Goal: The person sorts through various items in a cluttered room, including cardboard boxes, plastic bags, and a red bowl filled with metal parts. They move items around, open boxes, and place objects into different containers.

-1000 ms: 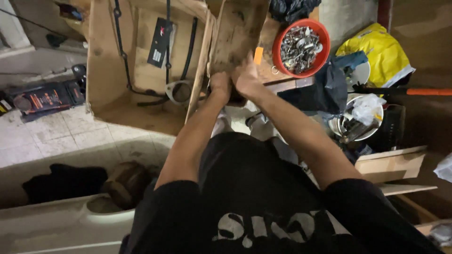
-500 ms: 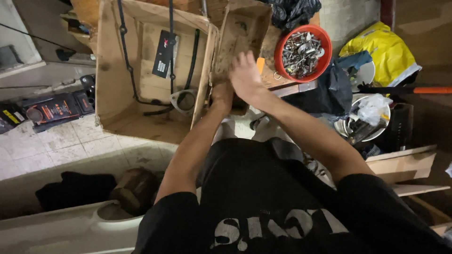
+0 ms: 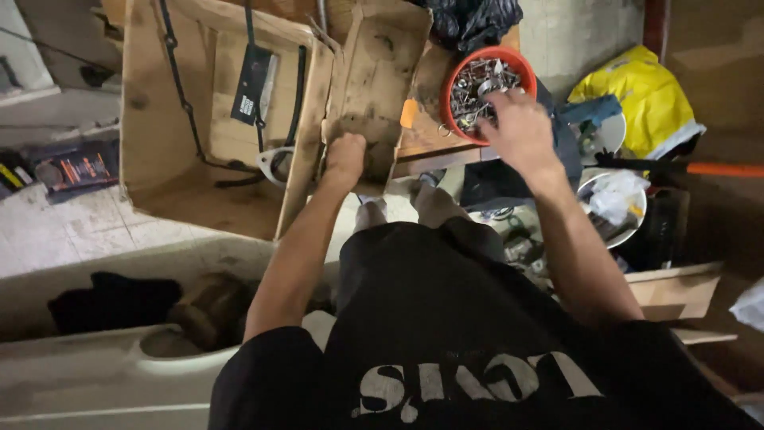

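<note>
Reaching away from the cardboard, the right hand [image 3: 521,127] now hovers over the red bowl [image 3: 477,68] of metal hardware, its fingers spread apart and holding nothing; half a second ago it lay beside the left at the flap. The left hand [image 3: 344,155] stays where it was, fingers clamped on the lower edge of the small cardboard box [image 3: 374,72], which stands between the large open carton [image 3: 159,111] and the bowl.
</note>
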